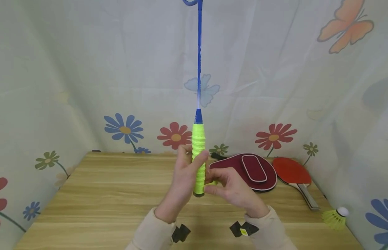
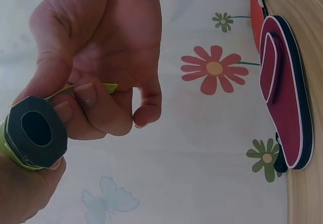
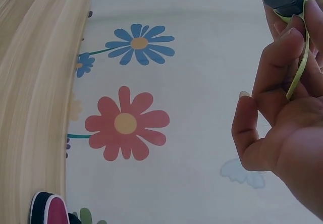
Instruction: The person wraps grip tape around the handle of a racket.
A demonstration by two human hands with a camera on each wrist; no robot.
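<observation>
A blue-shafted badminton racket [image 1: 199,52] stands upright in the head view, its head mostly cut off at the top. Ridged neon-yellow grip tape [image 1: 198,139] wraps its handle. My left hand [image 1: 184,177] holds the handle, thumb across the front. Low on the right side of the handle, my right hand [image 1: 232,187] pinches the tape's loose end [image 3: 302,67] close to the butt. The dark butt cap [image 2: 38,130] faces the camera in the left wrist view, and a short tape tail [image 2: 110,88] sticks out past the right hand's curled fingers.
On the wooden table [image 1: 118,194], a dark red paddle case [image 1: 231,166] lies behind my right hand. Right of it are a red table tennis paddle [image 1: 292,170] and a yellow shuttlecock [image 1: 335,218]. A flower-printed curtain [image 1: 150,69] surrounds the table at back and sides.
</observation>
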